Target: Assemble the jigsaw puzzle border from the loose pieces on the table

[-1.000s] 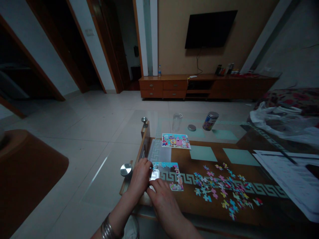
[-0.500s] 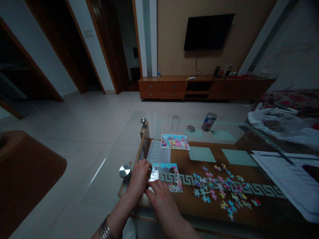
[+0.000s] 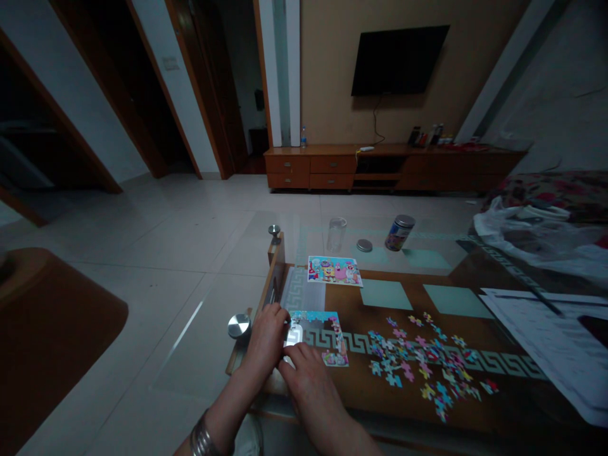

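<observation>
A partly assembled jigsaw puzzle [image 3: 338,339] lies on the glass tabletop, its top and right borders joined and its middle bare. At its left edge my left hand [image 3: 266,330] rests with fingers curled down. My right hand [image 3: 310,377] is just below and right of it, fingers bent in and touching or nearly touching the left. Whatever lies under the fingertips of either hand is hidden. Loose jigsaw pieces [image 3: 430,361] are spread in a heap to the right. Behind the puzzle lies a colourful cartoon picture card [image 3: 334,271].
A clear jar [image 3: 337,234], a round metal lid [image 3: 364,245] and a printed tin [image 3: 399,233] stand farther back. Papers [image 3: 536,342] and a plastic bag [image 3: 517,234] occupy the right side. A metal table knob [image 3: 239,326] is close to my left hand.
The view has shifted very slightly. Both hands keep the same place and pose at the puzzle's left edge, and the pieces lie as before.
</observation>
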Tool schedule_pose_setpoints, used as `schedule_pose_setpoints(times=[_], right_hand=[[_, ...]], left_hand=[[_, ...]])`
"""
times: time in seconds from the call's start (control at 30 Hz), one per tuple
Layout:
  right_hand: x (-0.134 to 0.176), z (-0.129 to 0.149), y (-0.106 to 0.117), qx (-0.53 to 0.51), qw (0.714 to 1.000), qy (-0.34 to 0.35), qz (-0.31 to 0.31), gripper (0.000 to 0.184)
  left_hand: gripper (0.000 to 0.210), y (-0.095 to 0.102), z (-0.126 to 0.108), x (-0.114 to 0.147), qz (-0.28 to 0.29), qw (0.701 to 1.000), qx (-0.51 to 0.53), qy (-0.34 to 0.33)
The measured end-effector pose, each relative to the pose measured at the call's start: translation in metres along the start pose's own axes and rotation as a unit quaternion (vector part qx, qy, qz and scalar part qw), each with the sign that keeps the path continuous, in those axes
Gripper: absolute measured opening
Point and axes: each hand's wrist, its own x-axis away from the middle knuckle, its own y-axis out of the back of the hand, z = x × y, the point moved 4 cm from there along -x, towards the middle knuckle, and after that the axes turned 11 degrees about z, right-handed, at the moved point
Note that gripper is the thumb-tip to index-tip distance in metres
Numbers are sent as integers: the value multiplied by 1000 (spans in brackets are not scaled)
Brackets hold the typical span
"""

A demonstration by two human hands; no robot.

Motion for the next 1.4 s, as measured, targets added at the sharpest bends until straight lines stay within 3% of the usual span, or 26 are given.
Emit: schedule_pose_setpoints(times=[0.53,1.4], right_hand=[[0,0,-1,12,1000,-3,-1,19],[0,0,-2,17,1000,4,-18,8]], left_hand=[[17,1,-1,1,-2,1000,1,-1],[18,0,-1,1,2,1000,6,2]])
